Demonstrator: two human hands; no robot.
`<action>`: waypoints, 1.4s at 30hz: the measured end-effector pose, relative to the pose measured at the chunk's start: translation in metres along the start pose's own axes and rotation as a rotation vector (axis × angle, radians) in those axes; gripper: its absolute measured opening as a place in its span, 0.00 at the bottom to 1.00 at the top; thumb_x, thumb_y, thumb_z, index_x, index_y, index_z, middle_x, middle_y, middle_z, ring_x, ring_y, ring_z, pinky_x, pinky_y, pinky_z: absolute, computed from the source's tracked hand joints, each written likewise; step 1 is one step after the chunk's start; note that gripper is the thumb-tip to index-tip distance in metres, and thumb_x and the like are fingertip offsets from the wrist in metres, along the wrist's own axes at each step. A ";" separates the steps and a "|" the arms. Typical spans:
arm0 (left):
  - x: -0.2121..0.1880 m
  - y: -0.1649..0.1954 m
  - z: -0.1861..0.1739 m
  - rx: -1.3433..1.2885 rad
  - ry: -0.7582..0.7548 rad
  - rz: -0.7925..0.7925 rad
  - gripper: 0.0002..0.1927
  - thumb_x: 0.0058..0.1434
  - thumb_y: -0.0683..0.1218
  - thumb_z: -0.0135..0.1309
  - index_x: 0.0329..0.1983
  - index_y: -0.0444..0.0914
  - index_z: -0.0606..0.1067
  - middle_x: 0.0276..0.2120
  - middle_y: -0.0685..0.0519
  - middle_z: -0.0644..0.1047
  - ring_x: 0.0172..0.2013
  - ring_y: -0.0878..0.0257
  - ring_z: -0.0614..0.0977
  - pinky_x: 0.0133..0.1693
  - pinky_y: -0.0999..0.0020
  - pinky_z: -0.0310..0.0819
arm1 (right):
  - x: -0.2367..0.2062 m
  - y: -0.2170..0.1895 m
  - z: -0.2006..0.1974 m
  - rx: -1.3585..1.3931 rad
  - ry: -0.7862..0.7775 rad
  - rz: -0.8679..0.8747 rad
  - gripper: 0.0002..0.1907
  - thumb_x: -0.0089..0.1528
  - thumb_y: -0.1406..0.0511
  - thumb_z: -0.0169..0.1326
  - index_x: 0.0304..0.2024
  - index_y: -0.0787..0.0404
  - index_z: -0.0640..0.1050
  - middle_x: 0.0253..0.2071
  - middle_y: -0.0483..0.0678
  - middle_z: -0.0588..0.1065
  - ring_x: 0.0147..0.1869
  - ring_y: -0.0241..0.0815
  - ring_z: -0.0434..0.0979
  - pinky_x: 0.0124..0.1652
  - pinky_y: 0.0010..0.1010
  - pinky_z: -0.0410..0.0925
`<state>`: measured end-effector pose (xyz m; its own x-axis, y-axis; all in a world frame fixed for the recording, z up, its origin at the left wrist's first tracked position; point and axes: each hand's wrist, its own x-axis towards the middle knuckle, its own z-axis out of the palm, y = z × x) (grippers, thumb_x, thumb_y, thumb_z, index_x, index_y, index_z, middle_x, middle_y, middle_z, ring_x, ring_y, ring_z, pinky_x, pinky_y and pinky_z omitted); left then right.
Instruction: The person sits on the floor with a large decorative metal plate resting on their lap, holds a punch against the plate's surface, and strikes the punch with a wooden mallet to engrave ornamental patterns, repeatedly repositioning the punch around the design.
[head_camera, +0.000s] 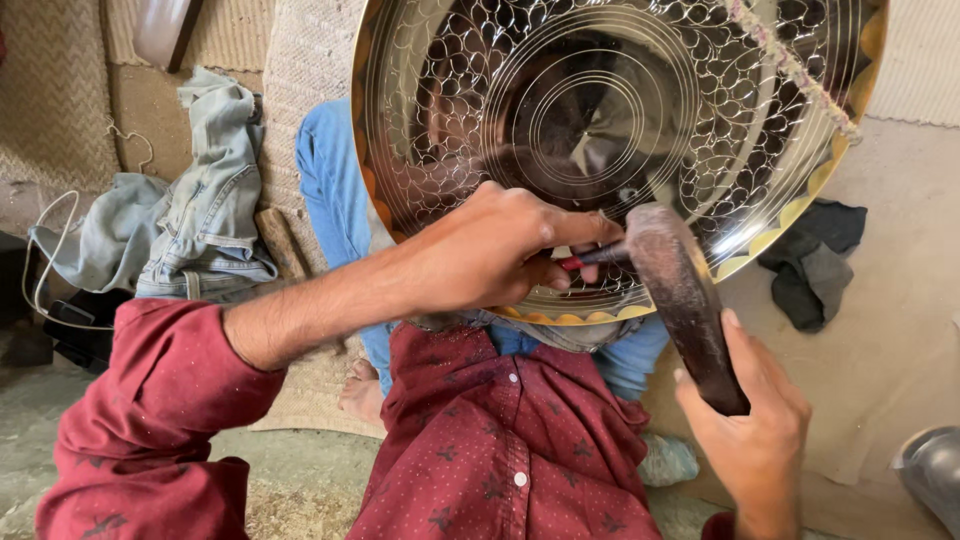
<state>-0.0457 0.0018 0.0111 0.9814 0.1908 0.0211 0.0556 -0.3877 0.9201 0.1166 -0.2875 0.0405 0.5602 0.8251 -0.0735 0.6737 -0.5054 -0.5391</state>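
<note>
Pale woven matting (60, 90) across the floor at ten and eleven o'clock, giving way to bare beige ground (900, 300) at three and to rough concrete at seven. Crumpled denim jeans (200, 200) heaped at nine o'clock with a white cable (45, 240) looping beside them and a wooden stick (280, 240) lying just at their right edge; dark grey cloth (815, 260) bunched at three; grey rounded vessel (935, 475) cut off at the corner near four. Large polished brass tray (620, 120) filling twelve to two o'clock, tilted up over blue-jeaned knees, its lower scalloped rim resting near the lap, engraved with concentric rings and scale-like arcs, a frayed cord (790, 70) draped across its upper right. Left hand (490, 250) curled tight around a small chisel (590, 258) with a red band, tip pressed to the tray's lower face. Right hand (750, 420) at four o'clock, wrapped around the handle of a dark worn hammer (675, 290), head lying against the chisel's end. Little free room between tray rim, chest and forearms; more open ground out at three and four o'clock, clutter closing in at nine.
</note>
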 end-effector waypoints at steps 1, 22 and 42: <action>0.003 -0.002 0.002 -0.062 -0.076 -0.028 0.29 0.54 0.36 0.61 0.62 0.39 0.74 0.45 0.50 0.84 0.40 0.58 0.87 0.37 0.64 0.84 | -0.004 0.000 0.004 0.155 0.001 0.101 0.44 0.53 0.77 0.65 0.71 0.64 0.64 0.41 0.52 0.77 0.40 0.39 0.78 0.44 0.31 0.72; 0.015 -0.013 0.002 -0.078 -0.239 0.114 0.18 0.62 0.32 0.54 0.55 0.39 0.75 0.43 0.54 0.85 0.33 0.63 0.86 0.29 0.69 0.78 | -0.042 0.006 0.044 0.130 0.115 -0.034 0.43 0.56 0.75 0.64 0.71 0.68 0.61 0.40 0.57 0.77 0.40 0.48 0.79 0.40 0.38 0.73; -0.045 0.038 0.034 0.131 0.764 -0.490 0.26 0.63 0.38 0.63 0.61 0.37 0.65 0.41 0.53 0.83 0.28 0.65 0.84 0.27 0.68 0.76 | 0.132 -0.056 -0.059 0.078 -0.191 -0.414 0.31 0.59 0.75 0.62 0.62 0.61 0.66 0.47 0.57 0.73 0.41 0.48 0.78 0.40 0.36 0.71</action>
<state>-0.0815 -0.0521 0.0320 0.4566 0.8874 -0.0636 0.4995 -0.1966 0.8437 0.1806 -0.1653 0.1103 0.1477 0.9890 0.0118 0.7794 -0.1090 -0.6170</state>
